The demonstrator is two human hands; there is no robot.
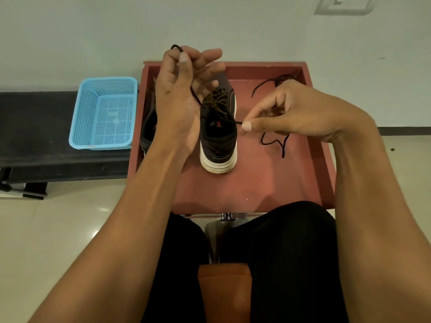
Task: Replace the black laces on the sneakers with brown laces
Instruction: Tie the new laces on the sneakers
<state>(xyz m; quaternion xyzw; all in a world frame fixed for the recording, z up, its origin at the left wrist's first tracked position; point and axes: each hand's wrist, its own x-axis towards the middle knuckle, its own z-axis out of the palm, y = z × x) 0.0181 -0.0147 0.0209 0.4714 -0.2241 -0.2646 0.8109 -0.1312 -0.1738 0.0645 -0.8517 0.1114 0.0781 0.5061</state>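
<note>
While the left hand (179,94) pinches one end of a dark lace (195,96) above the black, white-soled sneaker (218,136) at the centre of the reddish-brown wooden tray (256,190), the right hand (291,113) pinches its other end beside the shoe's collar. A loose black lace (275,141) lies near the tray's right edge.

I can read no text here with any certainty. On the near rim of the blue basket (109,144), at nine o'clock from the sneaker (218,138), there is a small red handwritten mark, too small to read. The sneaker's tongue carries an illegible red patch. The wall plate (345,7) at one o'clock is blurred.
</note>
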